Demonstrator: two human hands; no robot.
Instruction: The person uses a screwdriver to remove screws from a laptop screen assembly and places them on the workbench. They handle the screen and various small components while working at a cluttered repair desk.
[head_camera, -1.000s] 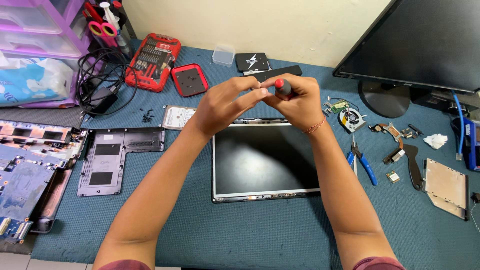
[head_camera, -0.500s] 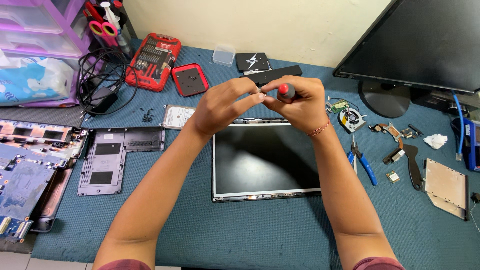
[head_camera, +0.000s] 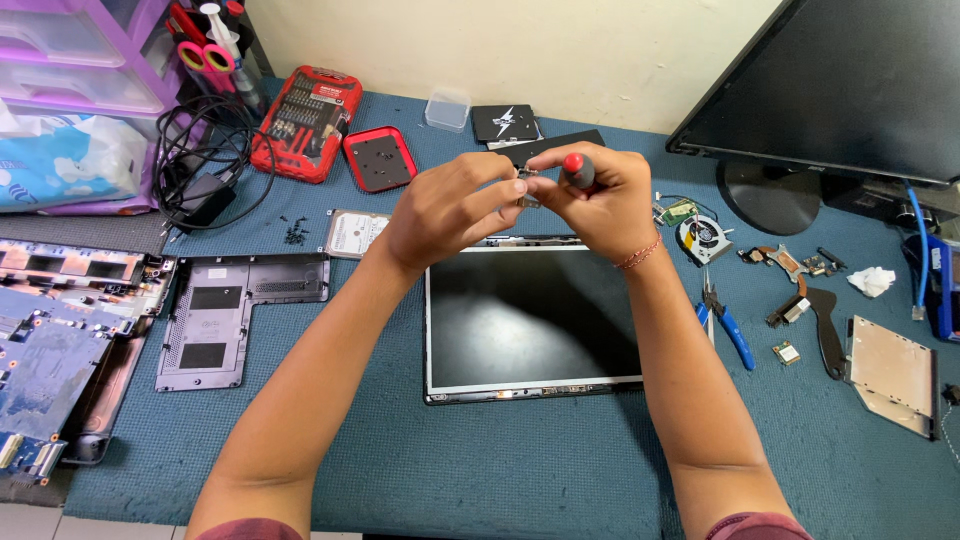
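Observation:
My two hands meet above the top edge of a bare laptop screen panel (head_camera: 530, 320) that lies flat on the blue mat. In my right hand (head_camera: 595, 200) I grip a screwdriver with a red and black handle (head_camera: 575, 170), its red cap pointing up. With its fingertips my left hand (head_camera: 445, 205) pinches a small metal part (head_camera: 527, 190) against the screwdriver tip. Both hands hover a little above the panel.
A red screwdriver bit case (head_camera: 305, 120) and its red lid (head_camera: 380, 158) lie at the back. A hard drive (head_camera: 352, 232), loose screws (head_camera: 295, 235), a black bottom cover (head_camera: 235, 310) and a laptop chassis (head_camera: 60, 340) sit left. Blue-handled pliers (head_camera: 725, 325), a fan (head_camera: 703, 238), a monitor (head_camera: 840, 90) stand right.
My hands have stayed joined over the panel's top edge. The screwdriver's red cap has turned up into clear view in my right hand.

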